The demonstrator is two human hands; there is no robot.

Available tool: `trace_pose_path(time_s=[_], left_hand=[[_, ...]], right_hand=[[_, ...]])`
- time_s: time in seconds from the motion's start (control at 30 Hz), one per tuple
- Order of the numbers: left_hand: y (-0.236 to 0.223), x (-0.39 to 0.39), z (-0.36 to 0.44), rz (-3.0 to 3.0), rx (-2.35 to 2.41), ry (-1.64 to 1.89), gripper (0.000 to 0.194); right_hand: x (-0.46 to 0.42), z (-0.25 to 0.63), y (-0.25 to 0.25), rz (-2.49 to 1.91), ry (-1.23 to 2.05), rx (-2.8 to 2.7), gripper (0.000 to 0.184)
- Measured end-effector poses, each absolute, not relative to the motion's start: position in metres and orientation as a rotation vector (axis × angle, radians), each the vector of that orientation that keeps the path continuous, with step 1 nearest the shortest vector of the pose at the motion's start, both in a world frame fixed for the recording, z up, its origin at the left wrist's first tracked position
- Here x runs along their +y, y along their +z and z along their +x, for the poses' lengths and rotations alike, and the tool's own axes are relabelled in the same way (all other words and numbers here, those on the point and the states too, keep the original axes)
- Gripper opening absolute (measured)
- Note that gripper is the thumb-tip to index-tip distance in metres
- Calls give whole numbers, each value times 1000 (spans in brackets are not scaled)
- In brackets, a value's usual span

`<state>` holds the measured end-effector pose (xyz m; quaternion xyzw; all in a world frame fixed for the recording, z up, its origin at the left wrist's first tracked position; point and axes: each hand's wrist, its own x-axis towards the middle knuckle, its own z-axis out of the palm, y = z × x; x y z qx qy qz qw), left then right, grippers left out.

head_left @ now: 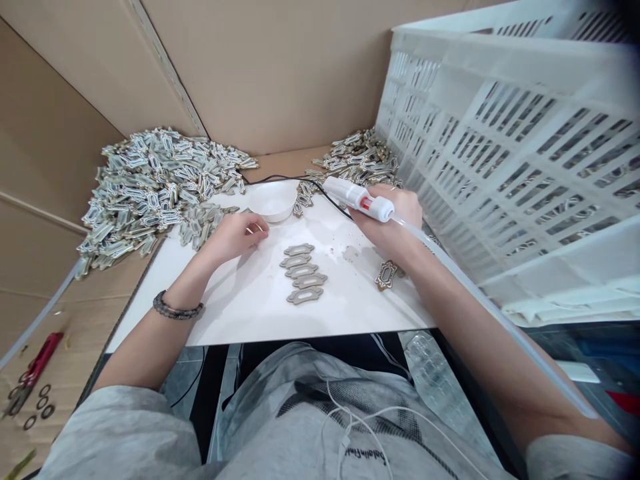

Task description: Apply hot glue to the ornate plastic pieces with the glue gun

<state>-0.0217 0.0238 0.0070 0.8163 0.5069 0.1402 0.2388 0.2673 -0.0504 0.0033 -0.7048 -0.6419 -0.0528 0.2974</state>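
Observation:
My right hand (393, 223) is wrapped around a white hot glue gun (350, 193). A long translucent glue stick (480, 300) runs out of its back end along my forearm. The nozzle is hard to see near a white bowl (273, 202). My left hand (237, 237) hovers left of the bowl, fingers curled and tips close together; anything between them is too small to make out. Several flat grey ornamental plates (303, 272) lie in a column on the white board (250, 310). A patterned metal plate (386, 275) lies below my right wrist.
A large heap of plates (145, 187) sits at the back left, a smaller heap (360, 157) at the back right. A white slatted crate (500, 160) stands on the right. Scissors (23, 393) and a red cutter (45, 353) lie lower left. A black cord (280, 177) crosses behind.

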Motion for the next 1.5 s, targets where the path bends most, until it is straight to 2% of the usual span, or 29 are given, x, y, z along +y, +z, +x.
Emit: trace_pose_path(time_s=[0.43, 1.13, 1.23, 1.37, 1.5], left_hand=[[3, 25, -18, 2314, 1422, 534, 15], [5, 20, -16, 2241, 1328, 730, 23], [11, 2, -7, 2180, 1131, 618, 21], [17, -28, 8, 2158, 816, 266, 17], [15, -45, 19, 2283, 693, 151, 13]], right_hand=[[-51, 267, 3, -1889, -156, -1732, 21], [-52, 267, 5, -1886, -122, -1703, 20], [-52, 267, 5, -1901, -136, -1699, 19], [-52, 268, 5, -1920, -136, -1711, 18], [-51, 268, 5, -1921, -132, -1722, 18]])
